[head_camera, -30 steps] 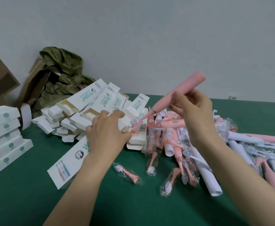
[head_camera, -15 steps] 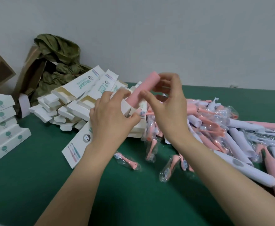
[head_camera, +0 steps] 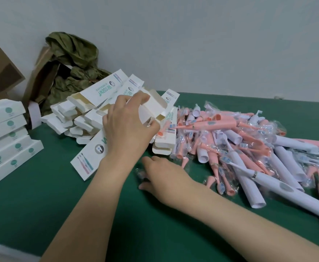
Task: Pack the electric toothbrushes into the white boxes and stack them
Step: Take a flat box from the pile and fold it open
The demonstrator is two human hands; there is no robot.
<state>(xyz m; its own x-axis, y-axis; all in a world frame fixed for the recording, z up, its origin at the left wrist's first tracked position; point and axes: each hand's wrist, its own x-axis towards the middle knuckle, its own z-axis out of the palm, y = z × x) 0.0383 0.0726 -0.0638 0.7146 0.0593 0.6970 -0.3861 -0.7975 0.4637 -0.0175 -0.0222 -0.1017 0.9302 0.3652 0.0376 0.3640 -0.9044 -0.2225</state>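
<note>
On the green table (head_camera: pixel 79 214), just left of the toothbrush pile (head_camera: pixel 249 148), the right hand (head_camera: pixel 166 178) reaches over a plastic-wrapped brush head (head_camera: pixel 140 173). Whether its fingers close on it cannot be told. Farther back, also left of the pile, the left hand (head_camera: pixel 126 125) grips an open-ended white box (head_camera: pixel 90 157), with finished boxes (head_camera: pixel 7 144) stacked well left.
</note>
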